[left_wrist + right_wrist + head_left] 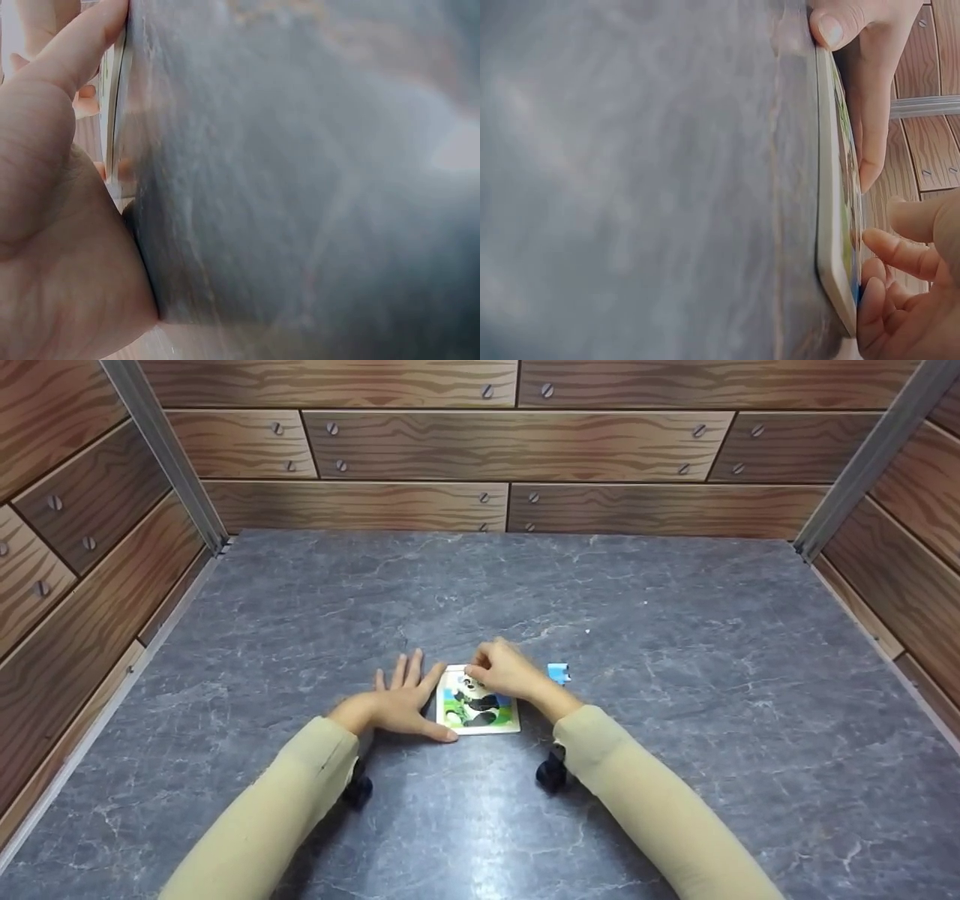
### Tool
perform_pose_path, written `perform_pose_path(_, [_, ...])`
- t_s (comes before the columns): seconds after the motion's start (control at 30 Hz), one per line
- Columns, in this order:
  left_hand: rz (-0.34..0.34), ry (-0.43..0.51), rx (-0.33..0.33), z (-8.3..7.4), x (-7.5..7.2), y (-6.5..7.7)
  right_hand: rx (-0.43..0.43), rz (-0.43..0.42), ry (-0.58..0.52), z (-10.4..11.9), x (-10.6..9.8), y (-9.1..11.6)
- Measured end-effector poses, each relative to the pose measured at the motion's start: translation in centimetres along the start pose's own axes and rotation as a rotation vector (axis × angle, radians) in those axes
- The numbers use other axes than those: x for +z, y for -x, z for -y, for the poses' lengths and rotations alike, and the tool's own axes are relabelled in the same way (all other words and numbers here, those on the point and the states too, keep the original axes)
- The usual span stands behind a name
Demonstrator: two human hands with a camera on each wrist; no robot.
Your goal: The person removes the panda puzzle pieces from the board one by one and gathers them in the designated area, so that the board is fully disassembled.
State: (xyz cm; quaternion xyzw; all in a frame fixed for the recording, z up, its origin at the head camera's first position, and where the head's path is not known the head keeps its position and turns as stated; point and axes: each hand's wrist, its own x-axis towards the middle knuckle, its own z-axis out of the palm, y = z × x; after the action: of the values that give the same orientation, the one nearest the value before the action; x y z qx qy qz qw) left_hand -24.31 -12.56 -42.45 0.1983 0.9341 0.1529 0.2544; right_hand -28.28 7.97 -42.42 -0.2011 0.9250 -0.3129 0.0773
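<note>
A square panda jigsaw puzzle (480,717) lies flat in a pale frame between the two hands. Spread wide on the tabletop at its left is my left hand (401,706), its thumb at the near left corner of the frame (825,195). My right hand (510,667) bends over the far part of the picture and covers some of it. In the right wrist view its fingertips (870,238) touch the puzzle face, the other fingers folded below; I cannot tell whether a piece is between them. One loose blue puzzle piece (558,673) lies just right of the right hand.
The grey marbled tabletop (480,592) is enclosed by wood-patterned walls (510,446) at the back and both sides. Metal posts (176,457) stand in the back corners. A dark device (551,771) sits under the right wrist, and a similar one (358,787) under the left.
</note>
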Motion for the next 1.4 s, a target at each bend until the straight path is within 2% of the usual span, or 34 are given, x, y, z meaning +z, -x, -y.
perform_pose_path(0.1, [0.0,-0.001,0.001,-0.1,-0.1,0.0,0.018,-0.005,-0.01,0.0,-0.1,0.0])
perform_pose_path(0.33, [0.012,0.004,-0.014,-0.1,-0.1,-0.1,-0.027,0.004,-0.053,-0.1,-0.1,0.0])
perform_pose_path(0.5, [0.018,0.016,-0.014,0.0,-0.1,-0.1,-0.031,0.008,-0.12,-0.5,-0.2,0.0])
perform_pose_path(0.73, [0.018,0.033,-0.004,-0.1,-0.1,0.0,-0.092,-0.012,-0.22,-1.2,-0.6,0.0])
perform_pose_path(0.97, [0.01,0.011,-0.014,0.0,0.1,-0.2,-0.066,-0.008,-0.279,-1.7,-0.8,0.1])
perform_pose_path(1.4, [0.015,0.014,-0.009,0.1,0.0,-0.3,-0.09,0.006,-0.316,-1.9,-1.0,0.5])
